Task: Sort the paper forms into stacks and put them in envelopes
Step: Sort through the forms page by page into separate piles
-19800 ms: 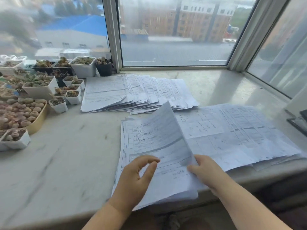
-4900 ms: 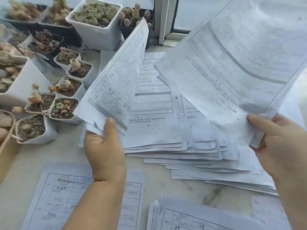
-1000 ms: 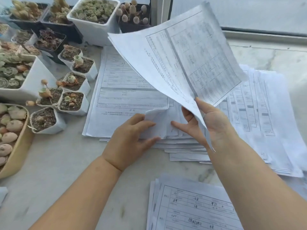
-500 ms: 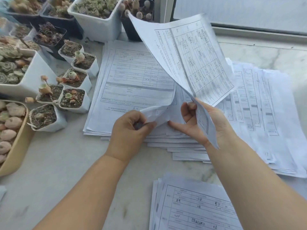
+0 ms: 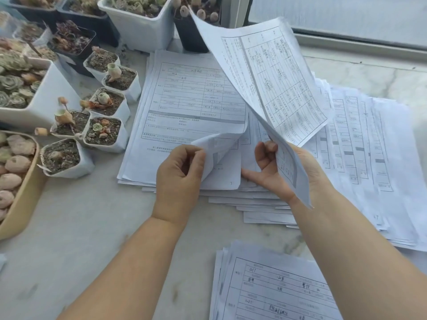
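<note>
A fanned spread of printed paper forms [image 5: 360, 144] lies across the marble sill, with a squared pile [image 5: 184, 105] at its left end. My left hand [image 5: 180, 172] pinches the curled lower right corner of the top sheet [image 5: 217, 146] of that pile. My right hand [image 5: 275, 169] holds a lifted form [image 5: 265, 72] upright by its lower edge, thumb against the paper, above the spread. A second stack of handwritten forms [image 5: 272, 287] lies near the front edge. No envelope is in view.
Many small white pots of succulents [image 5: 104, 132] crowd the left side, close to the pile's left edge. A tan tray of pebble-like plants [image 5: 20, 185] sits at far left. Larger white [image 5: 138, 26] and black pots [image 5: 191, 35] stand against the window frame [image 5: 360, 45].
My left hand has lifted and curled the top sheet's corner higher. The raised form in my right hand has tilted slightly. The view has moved closer to the papers.
</note>
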`<state>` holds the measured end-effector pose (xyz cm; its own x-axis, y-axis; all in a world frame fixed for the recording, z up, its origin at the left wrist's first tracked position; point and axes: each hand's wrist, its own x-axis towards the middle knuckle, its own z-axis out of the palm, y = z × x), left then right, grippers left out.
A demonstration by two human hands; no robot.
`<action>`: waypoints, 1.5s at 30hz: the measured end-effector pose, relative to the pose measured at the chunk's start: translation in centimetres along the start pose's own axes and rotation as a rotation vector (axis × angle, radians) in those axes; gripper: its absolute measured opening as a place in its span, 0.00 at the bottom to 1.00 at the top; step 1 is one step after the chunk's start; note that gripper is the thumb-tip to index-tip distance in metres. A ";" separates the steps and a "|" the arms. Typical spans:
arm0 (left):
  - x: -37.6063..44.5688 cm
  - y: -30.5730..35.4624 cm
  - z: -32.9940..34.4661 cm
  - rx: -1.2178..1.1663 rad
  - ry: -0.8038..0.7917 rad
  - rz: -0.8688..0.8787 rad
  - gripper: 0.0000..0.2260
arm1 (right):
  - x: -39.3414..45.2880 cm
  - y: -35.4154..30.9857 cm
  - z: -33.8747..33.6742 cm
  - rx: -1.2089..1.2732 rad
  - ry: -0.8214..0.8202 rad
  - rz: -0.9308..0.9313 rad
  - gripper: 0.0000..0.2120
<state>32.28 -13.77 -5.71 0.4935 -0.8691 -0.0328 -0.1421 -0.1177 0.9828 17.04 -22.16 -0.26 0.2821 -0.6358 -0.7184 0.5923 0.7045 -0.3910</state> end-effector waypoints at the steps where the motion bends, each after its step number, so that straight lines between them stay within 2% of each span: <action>1: -0.1 -0.1 -0.1 0.047 -0.065 0.045 0.03 | -0.1 0.0 0.3 0.003 -0.016 0.000 0.09; 4: -0.6 -0.7 -0.4 0.284 -0.265 0.267 0.21 | -0.1 -0.1 1.4 0.014 -0.053 0.001 0.11; 6: -0.9 -0.9 -0.7 0.337 -0.265 0.300 0.31 | 0.0 -0.1 2.0 0.010 -0.068 0.004 0.09; 8: -1.1 -1.2 -1.0 0.344 -0.190 0.281 0.36 | 0.1 -0.3 2.1 -0.015 -0.068 0.004 0.08; 10: -1.1 -1.2 -1.3 0.357 -0.135 0.252 0.33 | 0.0 -0.9 1.8 -0.068 -0.054 -0.026 0.07; 11: -0.9 -1.3 -1.4 0.349 -0.120 0.240 0.29 | 0.0 -1.3 1.6 -0.085 -0.036 -0.046 0.06; 13: -0.5 -1.2 -1.4 0.298 -0.136 0.212 0.18 | 0.1 -1.9 1.3 -0.101 -0.017 -0.062 0.05; 17: -0.5 -0.6 -1.0 0.192 -0.161 0.129 0.09 | 0.7 -1.9 1.4 -0.188 -0.007 -0.059 0.04; 19: -0.3 -0.2 -1.1 0.139 -0.149 0.069 0.09 | 1.3 -1.7 1.3 -0.222 0.000 -0.056 0.04; 21: 0.1 -0.3 -1.4 0.175 -0.144 0.044 0.11 | 1.3 -1.5 1.3 -0.239 0.016 -0.053 0.07; 24: 0.1 -1.0 -1.4 0.421 -0.186 0.137 0.17 | 0.4 -1.8 1.7 -0.270 0.080 -0.095 0.05; 26: -0.1 -1.1 -1.0 0.403 -0.072 0.140 0.10 | -0.4 -3.1 1.5 -0.202 0.130 -0.176 0.09; 27: -0.2 -0.7 -1.0 0.332 0.063 0.094 0.06 | -0.9 -4.4 0.8 -0.175 0.154 -0.249 0.10; 29: 0.1 0.1 -1.3 0.132 0.319 -0.029 0.10 | -2.0 -6.8 -1.2 -0.289 0.200 -0.399 0.08; 30: 0.1 0.3 -1.6 0.056 0.384 -0.040 0.14 | -2.5 -8.0 -2.2 -0.404 0.235 -0.465 0.06; 32: 0.0 1.0 -2.5 0.025 0.438 0.021 0.18 | -3.5 -9.6 -3.2 -0.643 0.292 -0.548 0.07; 35: 0.3 2.3 -3.5 0.086 0.489 0.136 0.14 | -3.6 -10.0 -2.0 -0.869 0.246 -0.513 0.05; 38: 0.7 3.2 -4.0 0.116 0.481 0.250 0.10 | -1.3 -7.6 1.4 -1.036 0.170 -0.393 0.04; 40: 1.0 3.2 -4.1 0.128 0.421 0.331 0.10 | 1.6 -5.4 3.7 -1.134 0.121 -0.328 0.04; 44: 1.5 2.1 -3.5 0.250 0.208 0.465 0.15 | 5.9 -3.0 6.0 -1.351 0.114 -0.240 0.02; 45: 1.5 1.5 -3.3 0.287 0.121 0.488 0.17 | 6.2 -2.9 6.0 -1.381 0.133 -0.213 0.06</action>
<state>35.64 -13.71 -3.73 0.4049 -0.7962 0.4496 -0.5963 0.1428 0.7900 21.64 -30.06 -0.13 0.1632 -0.7886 -0.5928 -0.6183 0.3865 -0.6844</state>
